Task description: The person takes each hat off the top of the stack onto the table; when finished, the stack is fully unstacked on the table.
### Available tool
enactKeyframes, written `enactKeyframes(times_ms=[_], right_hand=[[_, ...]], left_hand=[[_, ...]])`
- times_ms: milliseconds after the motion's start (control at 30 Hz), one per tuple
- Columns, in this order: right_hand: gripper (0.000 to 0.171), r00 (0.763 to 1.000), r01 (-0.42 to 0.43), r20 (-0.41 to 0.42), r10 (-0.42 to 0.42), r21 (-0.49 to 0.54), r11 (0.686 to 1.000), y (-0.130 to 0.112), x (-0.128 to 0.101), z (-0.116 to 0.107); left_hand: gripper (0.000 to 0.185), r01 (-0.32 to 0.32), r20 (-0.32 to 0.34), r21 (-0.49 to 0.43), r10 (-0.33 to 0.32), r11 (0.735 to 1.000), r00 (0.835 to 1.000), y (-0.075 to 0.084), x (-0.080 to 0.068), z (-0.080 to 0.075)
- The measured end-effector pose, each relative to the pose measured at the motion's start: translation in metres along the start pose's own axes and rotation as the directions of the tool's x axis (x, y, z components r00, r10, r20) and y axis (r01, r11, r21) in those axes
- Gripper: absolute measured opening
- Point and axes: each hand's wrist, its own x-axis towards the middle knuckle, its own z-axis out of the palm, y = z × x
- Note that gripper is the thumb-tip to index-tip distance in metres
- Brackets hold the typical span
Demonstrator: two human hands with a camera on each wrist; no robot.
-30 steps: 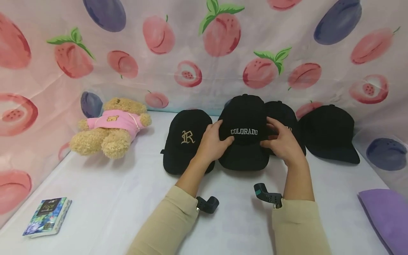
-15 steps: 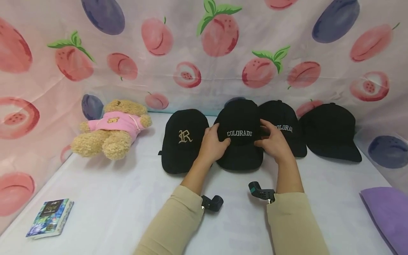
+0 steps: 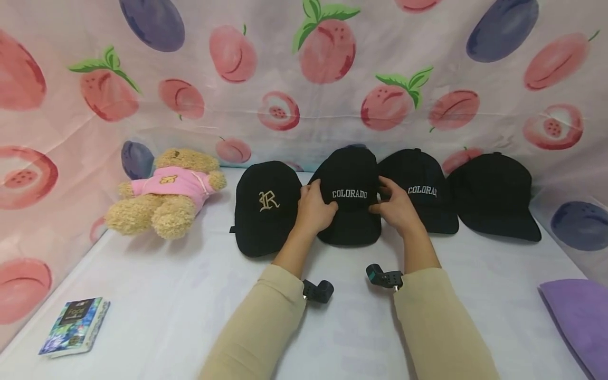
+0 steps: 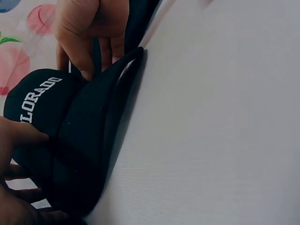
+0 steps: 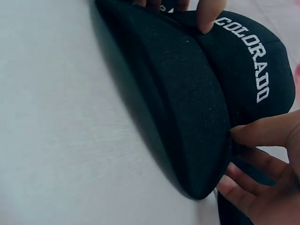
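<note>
Four black caps stand in a row at the back of the white table (image 3: pixel 157 295). My left hand (image 3: pixel 317 210) and right hand (image 3: pixel 394 208) grip the second cap, lettered COLORADO (image 3: pixel 350 182), one at each side where crown meets brim. In the left wrist view my left thumb (image 4: pixel 21 136) lies on the cap (image 4: pixel 70 126), fingers under it. In the right wrist view my right thumb (image 5: pixel 262 133) presses the cap's (image 5: pixel 201 89) side. An R cap (image 3: pixel 266 206) sits to its left, another COLORADO cap (image 3: pixel 420 187) and a plain cap (image 3: pixel 494 195) to its right.
A teddy bear in a pink shirt (image 3: pixel 163 192) lies at the back left. A small booklet (image 3: pixel 73 326) lies near the front left edge, and a purple cloth (image 3: pixel 577 316) at the right edge. A fruit-print sheet (image 3: pixel 304 79) walls the back and sides.
Both hands have carried the middle COLORADO cap back and slightly left into the row. The lettering on the cap to its right now shows.
</note>
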Motion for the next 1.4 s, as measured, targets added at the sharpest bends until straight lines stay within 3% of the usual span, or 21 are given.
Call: enactKeyframes(times_ms=[167, 467, 767, 1000, 1400], right_hand=[[0.089, 1.000, -0.007, 0.007, 0.007, -0.012, 1.000, -0.001, 0.011, 0.002], [0.089, 0.999, -0.032, 0.008, 0.032, -0.037, 0.999, 0.000, 0.021, 0.003], [0.088, 0.999, -0.032, -0.016, 0.030, -0.083, 0.996, 0.000, 0.025, 0.001], [0.086, 1.000, -0.006, -0.019, 0.003, -0.187, 0.982, 0.003, 0.030, -0.003], [0.089, 0.999, 0.007, -0.038, -0.016, -0.225, 0.974, 0.005, 0.031, -0.010]], left_hand=[[0.077, 0.033, -0.021, -0.005, -0.033, 0.999, 0.999, 0.000, 0.009, 0.003], [0.084, 0.055, 0.006, 0.022, -0.055, 0.998, 0.998, -0.002, 0.019, 0.009], [0.082, 0.011, 0.023, 0.042, -0.012, 0.999, 1.000, -0.005, 0.028, 0.012], [0.081, -0.011, 0.046, 0.042, 0.009, 0.999, 0.999, -0.005, 0.030, 0.015], [0.081, -0.018, 0.047, 0.019, 0.018, 1.000, 0.999, -0.002, 0.035, 0.026]])
